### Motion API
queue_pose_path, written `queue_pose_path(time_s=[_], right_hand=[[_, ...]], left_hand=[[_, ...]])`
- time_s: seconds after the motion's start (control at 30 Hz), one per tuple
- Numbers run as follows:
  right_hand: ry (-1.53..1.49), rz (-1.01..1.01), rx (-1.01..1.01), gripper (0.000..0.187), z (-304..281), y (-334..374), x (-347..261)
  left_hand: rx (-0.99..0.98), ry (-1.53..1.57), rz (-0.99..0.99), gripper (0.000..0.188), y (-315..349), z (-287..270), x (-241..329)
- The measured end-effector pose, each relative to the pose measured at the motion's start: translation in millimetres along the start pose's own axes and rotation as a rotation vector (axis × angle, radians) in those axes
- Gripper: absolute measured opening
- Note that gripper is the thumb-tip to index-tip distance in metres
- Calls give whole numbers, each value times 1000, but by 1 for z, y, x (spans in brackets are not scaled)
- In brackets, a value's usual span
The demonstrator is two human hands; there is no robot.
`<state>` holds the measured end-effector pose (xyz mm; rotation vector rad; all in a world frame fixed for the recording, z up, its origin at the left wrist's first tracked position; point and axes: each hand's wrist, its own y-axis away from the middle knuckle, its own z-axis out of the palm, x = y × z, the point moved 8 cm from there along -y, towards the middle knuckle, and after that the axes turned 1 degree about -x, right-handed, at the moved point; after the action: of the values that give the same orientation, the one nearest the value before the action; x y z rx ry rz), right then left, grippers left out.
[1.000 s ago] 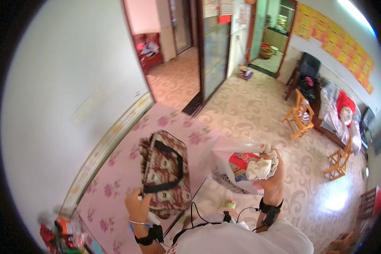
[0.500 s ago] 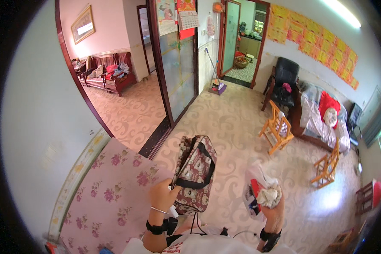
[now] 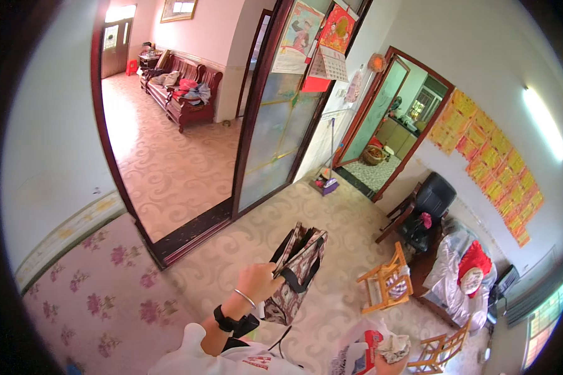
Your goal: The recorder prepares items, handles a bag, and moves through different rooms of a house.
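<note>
My left hand point(image 3: 256, 286), with a bangle and a black wrist strap on its arm, is closed on the upper edge of a brown patterned tote bag point(image 3: 301, 275). The bag hangs in front of me, its black handles loose and its top partly parted. At the lower edge, my right hand point(image 3: 389, 366) is mostly hidden. It grips a clear plastic bag point(image 3: 351, 354) in which something red and dark shows. A crumpled off-white cloth point(image 3: 394, 347) is bunched at the same hand; whether it lies inside the plastic cannot be made out.
A floral pink mat point(image 3: 100, 306) covers the floor at left, beside a sliding glass door point(image 3: 272, 125). Two wooden chairs point(image 3: 385, 281) point(image 3: 444, 347), a black armchair point(image 3: 433, 197) and a covered sofa point(image 3: 444, 269) stand right. A broom point(image 3: 329, 162) leans near the far doorway.
The view has swung left and tilted, bringing more of the left room in. The tote bag has turned, showing its opening more. My right hand is now lower, at the picture's edge.
</note>
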<state>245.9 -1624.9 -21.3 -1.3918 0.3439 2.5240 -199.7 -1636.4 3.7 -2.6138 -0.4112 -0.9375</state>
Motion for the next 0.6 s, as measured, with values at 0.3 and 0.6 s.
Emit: queue_pose_path(time_s=[0.3,0.6], right_hand=[[-163,443,-150,23,138,-116,110],[-76,1152,-524,24,367,-182,276]], left_hand=[[116,63,-71,28,-101,-14,-9],[485,-161,-545,31,-103,-73,-117]])
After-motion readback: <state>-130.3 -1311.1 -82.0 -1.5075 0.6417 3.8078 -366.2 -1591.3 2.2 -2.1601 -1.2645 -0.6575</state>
